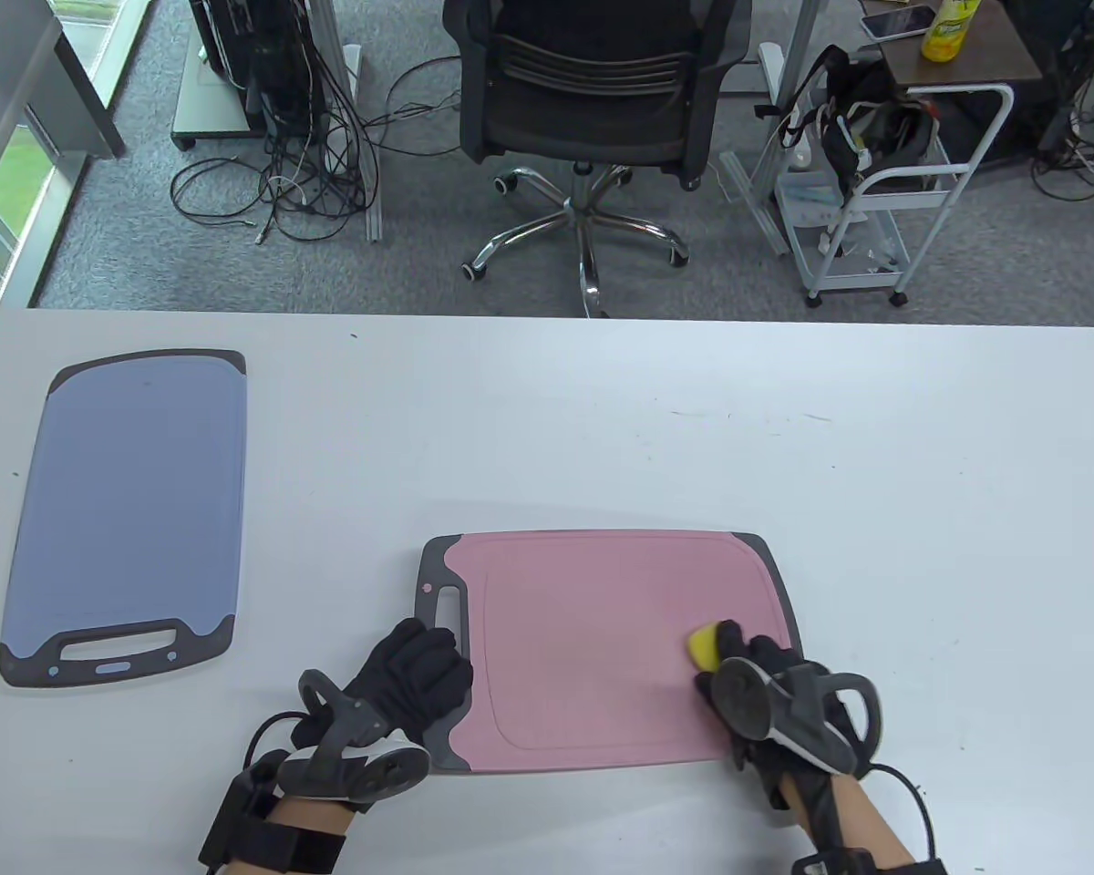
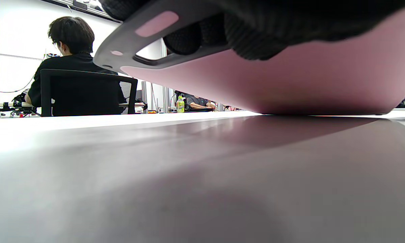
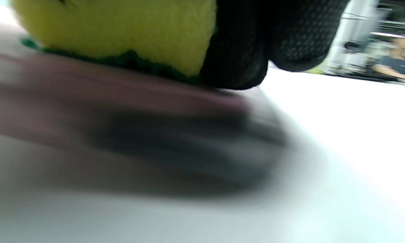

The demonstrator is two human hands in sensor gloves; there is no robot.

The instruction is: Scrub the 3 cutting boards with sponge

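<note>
Pink plastic, the cutting board (image 1: 593,647) lies at lower centre of the tabletop (image 1: 602,428). My left hand (image 1: 415,674) grasps its handle end, and my right hand (image 1: 766,693) clenches the yellow sponge (image 1: 704,645) on its right edge. Pushing sideways there could slide the board or run the sponge off. Another blue board (image 1: 128,510) waits at left.

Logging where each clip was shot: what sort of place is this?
Likely an office or lab, not a kitchen: a black swivel office chair, tangled floor cables, and a white wheeled utility cart behind the white table.
</note>
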